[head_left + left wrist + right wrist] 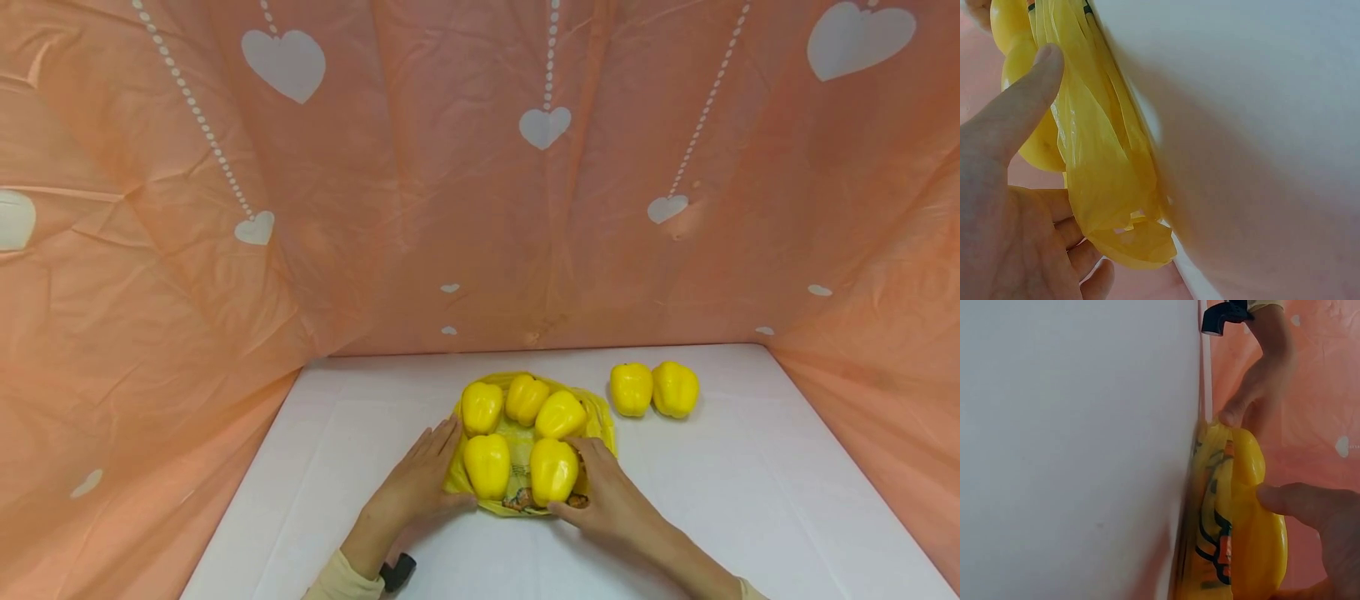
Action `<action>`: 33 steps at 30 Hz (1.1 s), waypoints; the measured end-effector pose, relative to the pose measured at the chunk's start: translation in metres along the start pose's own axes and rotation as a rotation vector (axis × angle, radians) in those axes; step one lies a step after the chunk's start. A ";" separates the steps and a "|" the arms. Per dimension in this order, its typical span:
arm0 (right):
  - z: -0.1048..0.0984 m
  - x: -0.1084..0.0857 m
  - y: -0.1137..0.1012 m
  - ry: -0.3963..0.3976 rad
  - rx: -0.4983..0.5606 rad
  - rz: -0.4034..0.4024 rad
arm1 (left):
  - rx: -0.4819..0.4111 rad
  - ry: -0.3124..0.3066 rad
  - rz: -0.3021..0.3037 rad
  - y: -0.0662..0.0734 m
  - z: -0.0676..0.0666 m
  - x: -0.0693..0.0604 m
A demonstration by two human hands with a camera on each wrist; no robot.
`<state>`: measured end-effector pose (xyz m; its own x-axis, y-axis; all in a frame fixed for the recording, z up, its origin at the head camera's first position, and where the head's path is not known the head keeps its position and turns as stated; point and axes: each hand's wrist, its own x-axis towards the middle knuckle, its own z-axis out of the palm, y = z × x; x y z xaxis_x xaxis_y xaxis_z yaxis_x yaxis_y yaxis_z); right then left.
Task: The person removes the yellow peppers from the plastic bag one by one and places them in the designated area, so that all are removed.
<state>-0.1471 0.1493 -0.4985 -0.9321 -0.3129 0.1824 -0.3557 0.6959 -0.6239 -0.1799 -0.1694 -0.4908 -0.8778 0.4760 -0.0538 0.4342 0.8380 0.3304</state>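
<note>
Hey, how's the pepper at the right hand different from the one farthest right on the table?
The pepper at the right hand lies on the yellow bag; the rightmost pepper sits directly on the white table. The first has a thumb and fingers about it, while no hand touches the rightmost one. Both are glossy and yellow.

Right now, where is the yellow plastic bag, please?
In the head view, the yellow bag lies below centre on the white table, under five yellow peppers, left of two more peppers.
</note>
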 end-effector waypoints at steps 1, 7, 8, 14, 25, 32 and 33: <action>-0.001 0.000 0.000 -0.002 0.010 -0.001 | -0.001 0.000 0.000 0.000 0.000 0.000; -0.008 -0.001 0.001 -0.011 0.049 -0.016 | -0.004 0.004 0.001 0.000 0.000 -0.001; -0.009 -0.001 0.001 -0.015 0.052 -0.019 | -0.003 0.004 0.002 0.000 0.000 -0.001; -0.014 -0.003 0.003 0.003 0.057 -0.056 | 0.004 0.002 0.004 0.000 -0.001 -0.001; -0.022 -0.003 0.014 0.023 0.045 -0.135 | 0.000 0.000 0.002 -0.002 0.001 -0.001; -0.030 -0.004 0.021 0.051 0.084 -0.139 | -0.003 -0.005 -0.008 0.000 -0.001 -0.001; -0.031 -0.004 0.022 0.057 0.091 -0.141 | -0.004 -0.005 -0.007 0.000 -0.001 -0.001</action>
<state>-0.1537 0.1863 -0.4892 -0.8766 -0.3645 0.3140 -0.4780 0.5854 -0.6548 -0.1790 -0.1705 -0.4903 -0.8799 0.4713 -0.0605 0.4273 0.8404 0.3334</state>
